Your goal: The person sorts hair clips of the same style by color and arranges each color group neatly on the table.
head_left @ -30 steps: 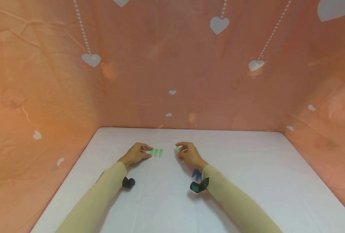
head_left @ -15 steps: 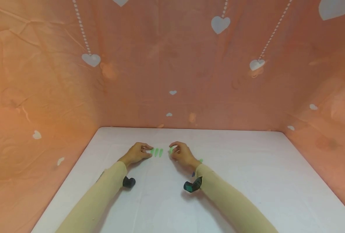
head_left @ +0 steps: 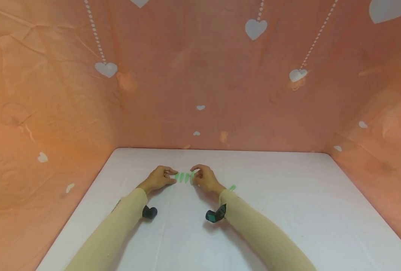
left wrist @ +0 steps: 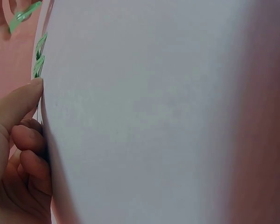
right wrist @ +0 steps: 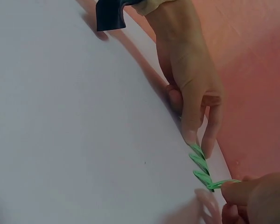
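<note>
Two bare hands met over a row of green hair clips (right wrist: 199, 162) toward the far side of a white table (head_left: 187, 233).
The left hand (head_left: 158, 178) pinched the leftmost clip (right wrist: 196, 149) between thumb and finger, seemingly to steady that end. To its right, the second clip (head_left: 181, 177) and third clip (head_left: 187, 177) lay untouched, their matching slant suggesting deliberate spacing. At the row's right end, the right hand (head_left: 205, 180) gripped a fourth clip (left wrist: 24, 16) in its fingertips, a hold apparently suited to fine aiming; whether it touched the third could not be told. What looked like another clip (head_left: 233, 187) lay nearer, beside the right sleeve (head_left: 254, 222).
</note>
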Tool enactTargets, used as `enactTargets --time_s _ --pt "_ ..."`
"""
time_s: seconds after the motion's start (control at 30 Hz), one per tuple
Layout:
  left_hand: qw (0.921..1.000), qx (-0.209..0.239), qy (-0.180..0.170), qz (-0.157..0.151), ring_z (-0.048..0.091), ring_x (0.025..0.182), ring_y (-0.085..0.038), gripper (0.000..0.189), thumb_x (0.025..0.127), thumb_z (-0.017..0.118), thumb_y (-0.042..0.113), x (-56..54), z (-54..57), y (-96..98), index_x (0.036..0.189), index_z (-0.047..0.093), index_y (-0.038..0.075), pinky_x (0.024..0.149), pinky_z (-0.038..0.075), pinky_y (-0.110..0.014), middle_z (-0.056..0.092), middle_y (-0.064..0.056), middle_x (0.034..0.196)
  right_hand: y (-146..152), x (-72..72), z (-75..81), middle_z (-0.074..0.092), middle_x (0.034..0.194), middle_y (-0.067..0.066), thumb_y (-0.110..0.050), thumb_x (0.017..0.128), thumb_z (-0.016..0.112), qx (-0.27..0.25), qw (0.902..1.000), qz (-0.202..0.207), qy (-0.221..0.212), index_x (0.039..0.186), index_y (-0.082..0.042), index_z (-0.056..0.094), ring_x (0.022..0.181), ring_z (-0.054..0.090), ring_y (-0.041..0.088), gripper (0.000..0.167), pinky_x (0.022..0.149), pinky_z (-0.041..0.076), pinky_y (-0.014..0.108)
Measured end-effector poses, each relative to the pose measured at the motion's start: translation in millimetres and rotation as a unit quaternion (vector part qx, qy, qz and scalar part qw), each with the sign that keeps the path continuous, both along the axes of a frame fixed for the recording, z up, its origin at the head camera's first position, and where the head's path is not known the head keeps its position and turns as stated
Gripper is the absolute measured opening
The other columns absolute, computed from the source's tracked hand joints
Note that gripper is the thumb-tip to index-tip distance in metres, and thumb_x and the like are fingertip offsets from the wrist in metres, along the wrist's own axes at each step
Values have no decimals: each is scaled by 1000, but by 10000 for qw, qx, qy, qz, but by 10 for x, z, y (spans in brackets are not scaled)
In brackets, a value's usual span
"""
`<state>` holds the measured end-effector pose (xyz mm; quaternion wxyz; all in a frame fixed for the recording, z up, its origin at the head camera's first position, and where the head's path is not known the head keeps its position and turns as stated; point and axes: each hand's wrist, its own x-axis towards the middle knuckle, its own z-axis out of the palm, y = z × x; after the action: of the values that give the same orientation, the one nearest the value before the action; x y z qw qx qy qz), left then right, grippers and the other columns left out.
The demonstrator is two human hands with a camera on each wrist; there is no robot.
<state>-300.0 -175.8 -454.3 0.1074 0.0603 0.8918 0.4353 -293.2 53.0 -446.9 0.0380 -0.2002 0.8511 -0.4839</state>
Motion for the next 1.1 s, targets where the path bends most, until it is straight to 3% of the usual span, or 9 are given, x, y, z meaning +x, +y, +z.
enactTargets --time_s 0.43,0.63,0.93,1.1 --pt "10000 -20 -26 63 45 63 -10 36 90 75 10 -20 -37 3 125 69 4 62 38 -24 52 3 67 -73 -24 -66 67 83 12 8 85 65 234 9993 -297 -58 117 4 66 73 54 11 32 72 45 23" --pt "10000 -53 31 71 45 63 -10 36 89 75 10 -25 -29 1 125 69 4 62 38 -24 52 4 67 -102 -28 -85 70 93 13 5 83 70 669 9967 -464 38 120 2 68 85 61 18 36 81 51 31" --pt "10000 -19 18 59 45 62 -9 36 90 74 9 -30 -32 -7 125 69 3 59 37 -22 53 4 67 -144 -26 -86 70 98 14 2 82 68 1020 9930 -599 68 120 4 69 88 61 21 37 83 51 34" --pt "10000 -56 56 37 46 62 -10 36 90 74 10 -26 -27 -1 125 69 3 61 38 -24 53 3 67 -146 -36 -89 69 108 17 -1 84 69 1125 9914 -663 26 118 5 70 101 64 28 35 94 52 43"
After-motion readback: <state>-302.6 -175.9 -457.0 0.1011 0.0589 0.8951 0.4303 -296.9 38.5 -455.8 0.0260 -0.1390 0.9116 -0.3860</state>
